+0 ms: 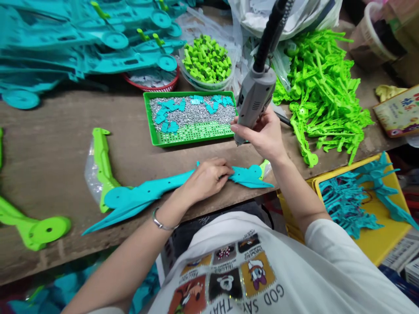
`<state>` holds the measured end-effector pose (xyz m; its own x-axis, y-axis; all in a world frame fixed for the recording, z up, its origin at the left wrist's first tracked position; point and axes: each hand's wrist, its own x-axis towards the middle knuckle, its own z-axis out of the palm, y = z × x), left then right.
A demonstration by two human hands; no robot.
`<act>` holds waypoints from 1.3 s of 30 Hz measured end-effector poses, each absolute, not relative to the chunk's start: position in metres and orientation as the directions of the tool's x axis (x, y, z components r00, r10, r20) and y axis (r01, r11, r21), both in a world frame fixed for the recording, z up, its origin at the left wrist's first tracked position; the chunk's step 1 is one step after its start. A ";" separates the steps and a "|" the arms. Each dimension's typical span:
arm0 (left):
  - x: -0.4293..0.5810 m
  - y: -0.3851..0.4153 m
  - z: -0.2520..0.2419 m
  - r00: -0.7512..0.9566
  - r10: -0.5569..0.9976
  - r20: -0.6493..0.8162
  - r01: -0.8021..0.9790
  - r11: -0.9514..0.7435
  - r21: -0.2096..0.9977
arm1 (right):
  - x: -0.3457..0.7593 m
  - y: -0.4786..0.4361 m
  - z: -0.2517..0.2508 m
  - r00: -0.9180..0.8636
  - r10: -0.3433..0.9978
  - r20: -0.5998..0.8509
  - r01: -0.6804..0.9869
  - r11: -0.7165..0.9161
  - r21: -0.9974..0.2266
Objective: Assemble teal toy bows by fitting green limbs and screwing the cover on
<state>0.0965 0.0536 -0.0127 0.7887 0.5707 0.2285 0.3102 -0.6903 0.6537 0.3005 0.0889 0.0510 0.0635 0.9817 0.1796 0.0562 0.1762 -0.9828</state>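
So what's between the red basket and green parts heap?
Head view: plastic bowl of green cylinders, then clear plastic; the gray electric screwdriver crosses in front.

Tray (193,133): green, dotted with holes
Small pieces (168,127) in the tray: turquoise
Power tool (257,93) at the tray's right end: grey
Long part (144,192) in front of the tray: turquoise, lime-ended
Caps (207,59) behind the tray: lime
Tabletop (59,148): brown
Shirt (288,261): white, multicoloured cartoon squares

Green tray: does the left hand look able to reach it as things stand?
Probably yes: the green tray lies just beyond the left hand, across open tabletop, though that hand rests on the turquoise part.
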 end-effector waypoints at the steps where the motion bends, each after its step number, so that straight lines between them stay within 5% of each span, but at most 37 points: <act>1: 0.097 0.051 -0.011 0.786 0.572 0.236 0.341 -0.718 0.606 | 0.299 0.090 0.052 0.061 0.982 0.181 0.044 0.179 -0.983; 8: 0.100 -0.004 -0.017 0.724 0.584 0.367 0.580 -0.803 0.134 | 0.294 0.103 0.069 -0.008 0.991 0.136 0.013 0.136 -0.991; 11: 0.107 -0.031 -0.029 0.687 0.655 0.315 0.681 -0.731 0.034 | 0.291 0.112 0.071 -0.041 0.994 0.101 0.005 0.101 -0.995; 21: 0.128 -0.033 -0.027 0.626 0.686 0.370 0.738 -0.675 0.002 | 0.249 0.132 0.049 0.109 0.931 0.347 0.036 0.345 -0.938; 27: 0.127 -0.033 -0.032 0.593 0.680 0.431 0.743 -0.669 0.034 | 0.243 0.142 0.021 0.079 0.948 0.308 -0.093 0.315 -0.945; 39: 0.128 -0.041 -0.032 0.472 0.786 0.399 0.787 -0.580 0.210 | 0.236 0.148 0.005 0.102 0.963 0.251 -0.027 0.255 -0.967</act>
